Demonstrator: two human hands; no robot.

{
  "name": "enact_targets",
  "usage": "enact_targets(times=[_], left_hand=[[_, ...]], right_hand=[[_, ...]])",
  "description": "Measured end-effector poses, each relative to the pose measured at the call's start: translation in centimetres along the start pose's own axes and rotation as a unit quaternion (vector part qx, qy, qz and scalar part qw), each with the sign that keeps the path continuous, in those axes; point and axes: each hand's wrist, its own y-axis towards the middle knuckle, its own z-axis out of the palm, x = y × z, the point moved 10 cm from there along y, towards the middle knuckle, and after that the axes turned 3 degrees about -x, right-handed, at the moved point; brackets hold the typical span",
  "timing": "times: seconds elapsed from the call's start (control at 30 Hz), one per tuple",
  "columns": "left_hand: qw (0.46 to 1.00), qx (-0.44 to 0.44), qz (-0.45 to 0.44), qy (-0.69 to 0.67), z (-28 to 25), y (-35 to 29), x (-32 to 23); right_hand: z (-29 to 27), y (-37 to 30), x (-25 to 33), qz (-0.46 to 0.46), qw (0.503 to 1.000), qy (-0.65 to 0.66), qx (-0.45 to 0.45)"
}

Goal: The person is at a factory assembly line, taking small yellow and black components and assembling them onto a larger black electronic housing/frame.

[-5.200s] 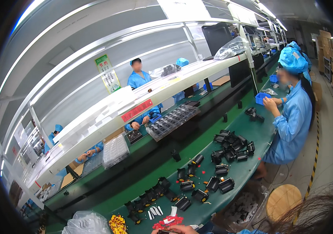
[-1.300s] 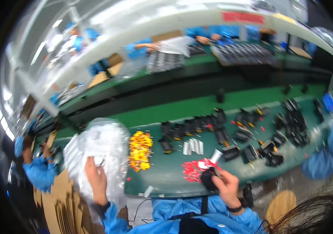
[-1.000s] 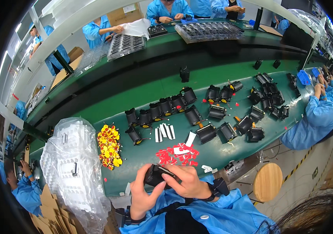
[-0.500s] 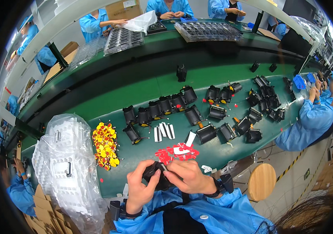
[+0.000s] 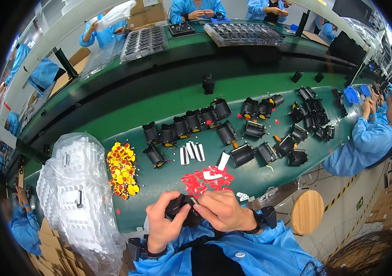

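Observation:
Close to my body, at the bench's near edge, I hold a black plastic housing (image 5: 175,207) in both hands. My left hand (image 5: 161,225) is closed round it, thumb on the near side. My right hand (image 5: 223,210) pinches at its right edge, where a thin light-coloured strip shows between the fingers; my fingers hide most of that spot. Just beyond my hands lies a spread of red stickers (image 5: 200,184) with a white piece on top. Farther off are black-and-white strips (image 5: 191,153). To the left is a pile of yellow and red round parts (image 5: 122,170).
Rows of similar black housings (image 5: 242,155) stand on the green bench (image 5: 159,177). A plastic-wrapped stack of white trays (image 5: 69,193) fills the left side. A wooden stool (image 5: 307,211) stands at right. Co-workers in blue sit at right and across the bench, near filled trays (image 5: 244,34).
My hands keep their grip on the housing, with only small finger shifts. Across the bench, a co-worker has lifted a white plastic sheet up and left, off the tray. The view has shifted slightly.

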Motion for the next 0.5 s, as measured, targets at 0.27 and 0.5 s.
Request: enact_targets(times=[0.27,0.5], left_hand=[[1.000,-0.007,0.013,0.010,0.0,-0.7,-0.5],[0.998,0.015,0.049,0.031,0.0,-1.1,-1.2]], right_hand=[[0.5,-0.5,0.5,-0.009,1.000,-0.003,0.002],[1.7,-0.6,0.1,0.000,0.999,-0.025,0.022]])
